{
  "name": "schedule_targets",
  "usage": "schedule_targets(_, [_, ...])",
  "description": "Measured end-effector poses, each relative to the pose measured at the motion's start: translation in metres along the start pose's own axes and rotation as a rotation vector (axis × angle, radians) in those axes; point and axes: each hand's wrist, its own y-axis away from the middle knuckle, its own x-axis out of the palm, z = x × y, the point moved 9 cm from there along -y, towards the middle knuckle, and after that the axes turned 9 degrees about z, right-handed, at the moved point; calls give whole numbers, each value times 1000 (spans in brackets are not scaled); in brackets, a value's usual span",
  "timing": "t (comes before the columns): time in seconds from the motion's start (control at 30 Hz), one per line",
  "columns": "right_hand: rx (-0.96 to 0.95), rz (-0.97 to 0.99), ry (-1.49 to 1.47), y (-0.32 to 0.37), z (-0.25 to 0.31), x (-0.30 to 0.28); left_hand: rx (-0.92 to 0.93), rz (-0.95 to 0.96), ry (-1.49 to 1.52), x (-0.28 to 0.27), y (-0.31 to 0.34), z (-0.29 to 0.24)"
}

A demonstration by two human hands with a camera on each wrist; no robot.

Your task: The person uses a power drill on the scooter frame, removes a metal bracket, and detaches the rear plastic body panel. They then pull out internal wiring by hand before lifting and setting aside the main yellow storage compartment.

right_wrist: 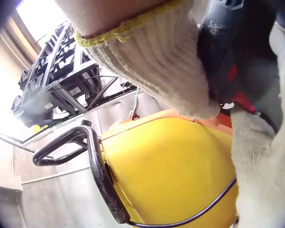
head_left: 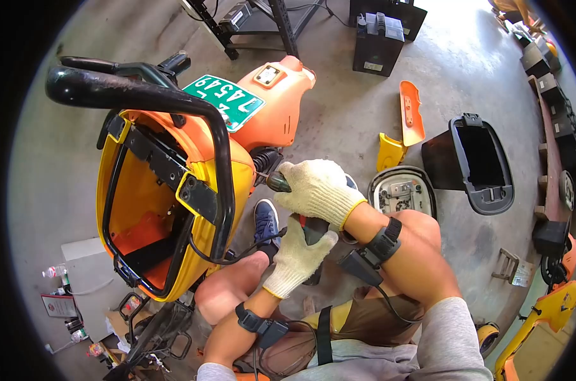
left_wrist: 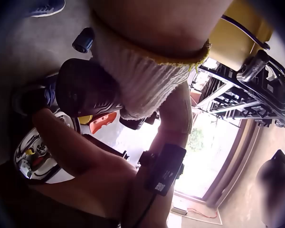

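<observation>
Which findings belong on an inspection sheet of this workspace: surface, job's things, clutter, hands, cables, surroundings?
Surface: grey floor with dark marks.
Job's things: power drill aimed at the orange and yellow scooter body; contact unclear.
Clutter: orange panel, yellow panel, black bin, and a rimmed tray-like part holding small pieces.
Hands: left hand and right hand, both gloved, grip the drill.
Cables: black cable across the scooter body; wire from the right wrist device.
Surroundings: black rack, black boxes.

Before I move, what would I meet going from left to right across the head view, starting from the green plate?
Green plate, gloved hands, dark-rimmed tray, open black bin, yellow panel near the right edge.
</observation>
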Motion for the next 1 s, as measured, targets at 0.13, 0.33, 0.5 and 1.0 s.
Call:
schedule_targets(0.13, [21,38,1,-2,1,1,-37,46,20,1,0,3])
schedule_targets(0.33, [31,42,5,1,1,-2,-11,42,-32,7,-4,13])
schedule_targets(0.5, [13,35,9,-1,0,1,-23,26,-13,7,-1,8])
schedule_targets(1.0, [-1,14,-40,-1,-1,-2,46,-72,49,8,-8,-1])
